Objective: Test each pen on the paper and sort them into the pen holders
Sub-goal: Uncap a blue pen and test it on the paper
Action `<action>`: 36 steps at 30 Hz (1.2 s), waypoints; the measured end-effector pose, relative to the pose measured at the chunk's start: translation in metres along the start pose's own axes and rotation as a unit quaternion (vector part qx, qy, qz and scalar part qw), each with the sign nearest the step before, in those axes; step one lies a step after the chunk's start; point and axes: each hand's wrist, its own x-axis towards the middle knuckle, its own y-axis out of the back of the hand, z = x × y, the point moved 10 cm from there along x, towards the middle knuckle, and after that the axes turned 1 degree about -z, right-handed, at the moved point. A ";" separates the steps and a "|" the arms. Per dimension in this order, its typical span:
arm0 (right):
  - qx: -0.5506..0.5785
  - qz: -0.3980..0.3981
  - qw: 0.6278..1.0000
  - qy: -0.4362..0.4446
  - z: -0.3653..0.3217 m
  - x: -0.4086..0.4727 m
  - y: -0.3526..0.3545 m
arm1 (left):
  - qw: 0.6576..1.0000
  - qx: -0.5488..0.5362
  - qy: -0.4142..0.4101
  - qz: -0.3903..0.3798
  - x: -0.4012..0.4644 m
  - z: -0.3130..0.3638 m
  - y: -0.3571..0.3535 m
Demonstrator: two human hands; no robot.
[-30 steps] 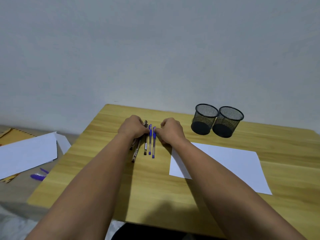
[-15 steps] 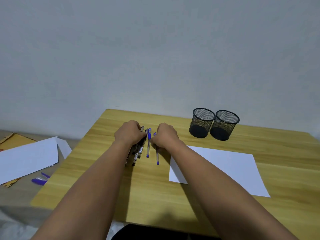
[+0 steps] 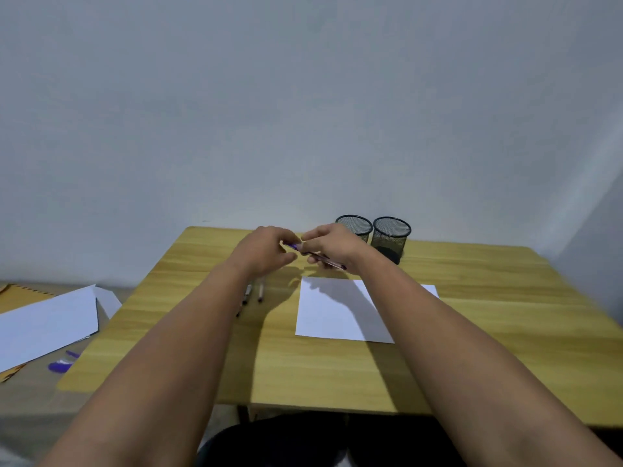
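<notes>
Above the far part of the counter (image 3: 472, 332), the pen (image 3: 317, 256) is held between both hands, its long axis running from the left hand (image 3: 266, 249), whose fingers apparently pinch the purple cap end, down-right through the curled right hand (image 3: 332, 247). The paper (image 3: 333, 311) lies just nearer, closest to the right hand; the pen holders (image 3: 391, 237) stand beyond

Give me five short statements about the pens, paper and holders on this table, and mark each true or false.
1. The right hand holds a pen. True.
2. The sheet of paper is covered in scribbles. False: no marks show on it.
3. Two mesh pen holders stand side by side. True.
4. Every pen is already sorted. False: pens on the table lie loose.
5. The left hand rests flat on the paper. False: it is raised at the pen's capped end.
</notes>
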 end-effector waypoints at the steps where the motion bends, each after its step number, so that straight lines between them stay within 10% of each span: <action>1: 0.013 -0.006 1.000 -0.003 0.001 -0.008 0.007 | 1.000 0.015 -0.014 0.004 0.000 0.012 0.000; 9: 0.209 -0.084 0.974 -0.029 0.020 -0.071 0.064 | 0.999 -0.036 -0.016 -0.011 -0.005 0.059 -0.007; 18: 0.175 0.102 0.977 0.062 0.024 -0.069 0.094 | 0.974 -0.199 0.013 -0.105 -0.009 0.106 -0.036; 29: 0.266 0.144 0.952 0.041 0.020 -0.056 0.108 | 0.942 -0.295 0.059 -0.151 -0.002 0.140 -0.039; 33: 0.447 0.264 0.854 0.034 0.056 -0.060 0.179 | 0.946 -0.220 0.104 -0.216 -0.008 0.094 -0.050; 36: 0.363 0.309 0.879 0.017 0.070 -0.079 0.233 | 0.969 -0.169 0.149 -0.104 -0.011 0.017 -0.025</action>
